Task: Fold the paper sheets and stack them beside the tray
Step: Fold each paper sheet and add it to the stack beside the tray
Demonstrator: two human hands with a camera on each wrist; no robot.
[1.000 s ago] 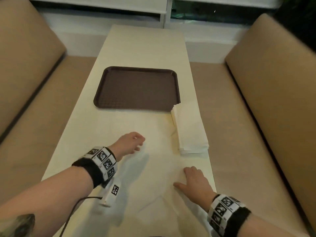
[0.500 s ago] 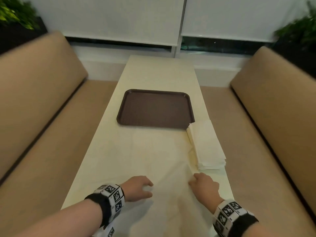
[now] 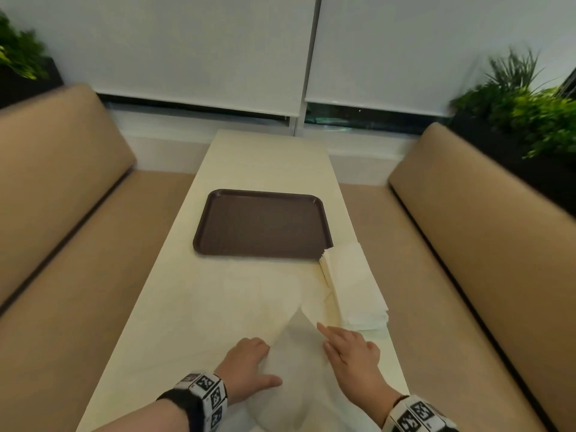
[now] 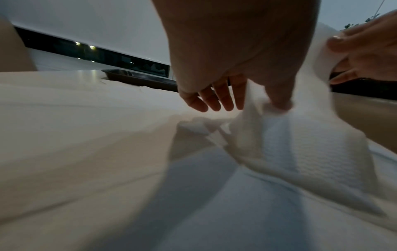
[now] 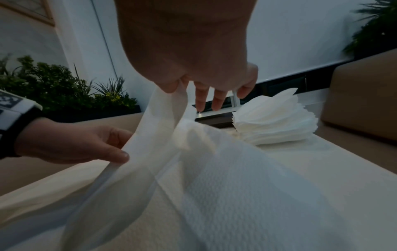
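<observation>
A white paper sheet (image 3: 291,353) is raised off the table near the front edge, and both hands hold it. My left hand (image 3: 265,366) pinches its left edge between thumb and fingers (image 5: 122,154). My right hand (image 3: 327,338) pinches the right edge, thumb (image 5: 169,86) against the paper, the other fingers hanging straight. More flat paper (image 3: 249,294) lies spread beneath it. The brown tray (image 3: 261,226) stands further back, nothing in it. A stack of folded sheets (image 3: 355,285) lies by the tray's right front corner.
The long cream table (image 3: 268,157) runs away from me between two tan benches (image 3: 56,188). Plants (image 3: 530,110) stand behind the right bench, and window blinds hang at the far end.
Both hands have drawn back toward the near edge and closer together. They lay on the flat sheet before; now they pinch it and lift it. The head view has tilted up.
</observation>
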